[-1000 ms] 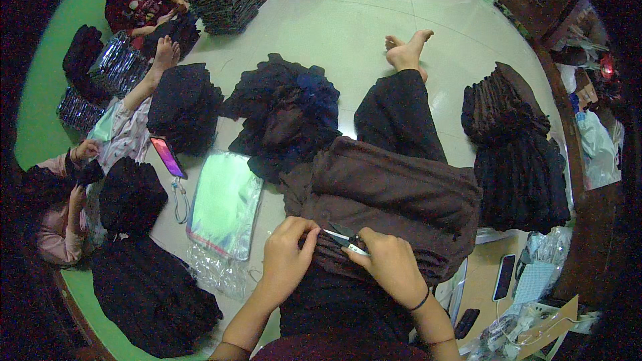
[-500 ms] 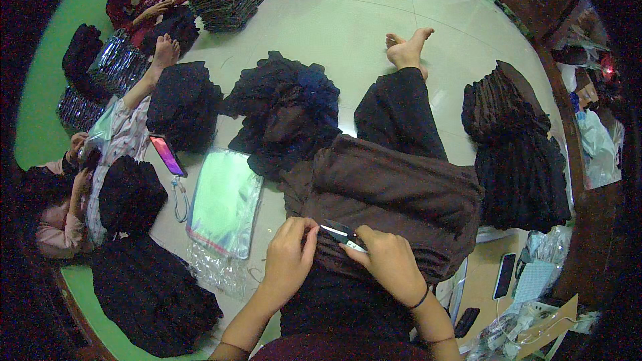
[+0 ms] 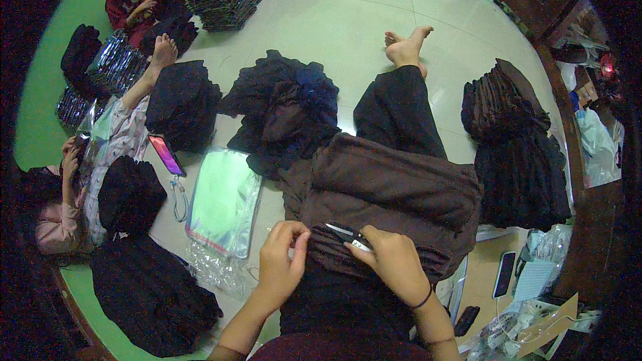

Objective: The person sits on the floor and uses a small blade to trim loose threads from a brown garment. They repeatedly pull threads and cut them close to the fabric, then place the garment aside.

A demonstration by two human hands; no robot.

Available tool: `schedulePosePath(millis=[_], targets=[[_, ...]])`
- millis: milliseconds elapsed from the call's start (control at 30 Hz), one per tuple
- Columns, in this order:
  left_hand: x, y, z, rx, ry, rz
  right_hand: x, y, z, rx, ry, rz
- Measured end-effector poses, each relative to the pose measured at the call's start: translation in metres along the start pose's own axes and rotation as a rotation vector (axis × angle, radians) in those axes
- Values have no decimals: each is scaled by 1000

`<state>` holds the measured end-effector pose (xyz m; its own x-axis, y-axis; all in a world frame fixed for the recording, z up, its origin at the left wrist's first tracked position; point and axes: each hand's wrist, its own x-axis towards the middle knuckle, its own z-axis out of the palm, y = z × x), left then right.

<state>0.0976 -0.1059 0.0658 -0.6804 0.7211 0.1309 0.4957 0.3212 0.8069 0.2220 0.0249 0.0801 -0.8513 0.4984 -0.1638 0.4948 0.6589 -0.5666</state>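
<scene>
A dark brown garment (image 3: 394,194) lies folded across my lap. My right hand (image 3: 396,261) is closed around small thread snips (image 3: 360,246) with a pale handle. Their blades are parted and point left, just over the garment's near edge. To the left of the blade tips, my left hand (image 3: 281,261) has its thumb and forefinger pressed together by the same edge. Whatever is in that pinch, if anything, is too small to make out. Straight ahead, a loose heap of dark cloth (image 3: 287,110) touches the garment's far left corner.
Clear plastic bags (image 3: 224,200) and a lit phone (image 3: 165,155) lie to my left, near stacks of black cloth (image 3: 150,294). Folded garments (image 3: 521,160) are piled at the right, above another phone (image 3: 504,275). Two people sit at the left, one handling a clear bag.
My left hand has drawn slightly left and down, away from the snips. The snips have shifted a little down and right. At the left, a person has raised a clear bag.
</scene>
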Motion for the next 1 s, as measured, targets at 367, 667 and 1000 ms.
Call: schedulePosePath(millis=[367, 667, 1000], targets=[[-29, -40, -66, 567, -709, -123, -3, -1, -3, 10, 60, -24], [-3, -10, -18, 164, -95, 3, 2, -8, 4, -66, 12, 6], [5, -9, 8, 161, -55, 27, 2, -13, 4, -100, -59, 37]])
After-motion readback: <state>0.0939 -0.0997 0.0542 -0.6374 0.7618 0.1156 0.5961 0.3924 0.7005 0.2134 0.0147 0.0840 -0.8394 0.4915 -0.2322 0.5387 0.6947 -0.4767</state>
